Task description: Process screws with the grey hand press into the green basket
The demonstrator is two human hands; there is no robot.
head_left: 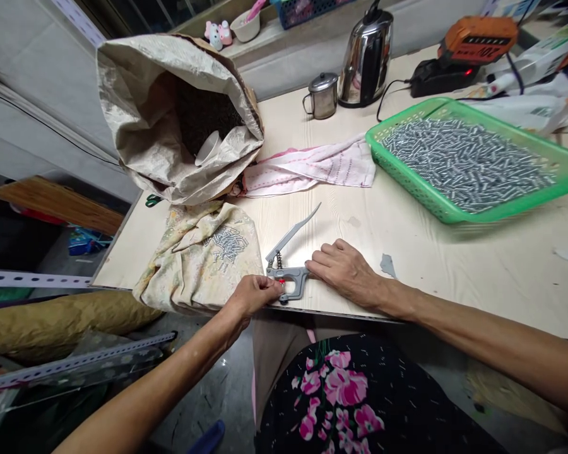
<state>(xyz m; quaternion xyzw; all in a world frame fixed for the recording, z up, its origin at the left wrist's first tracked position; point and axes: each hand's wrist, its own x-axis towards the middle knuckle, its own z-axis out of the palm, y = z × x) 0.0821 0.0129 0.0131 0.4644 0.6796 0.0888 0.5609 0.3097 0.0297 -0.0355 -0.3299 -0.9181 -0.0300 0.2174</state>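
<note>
A grey hand-press plier (299,285) with a spring and a red part in its jaw lies at the table's front edge. Its upper lever (296,230) is raised, slanting up to the right. My right hand (343,271) is closed over the right end of the plier's frame, its fingers curled. My left hand (255,294) pinches close to the jaw by the red part; whatever sits between the fingertips is too small to make out. Left of the plier, a pile of small metal pins (230,244) rests on a crumpled patterned cloth (194,277).
A green basket (416,186) full of small metal pins stands at right. A large open sack (137,120) holds dark contents and a white cup. Behind are a pink-white towel (312,167), metal mug (322,96), kettle (365,60) and orange battery (478,39) on a charger.
</note>
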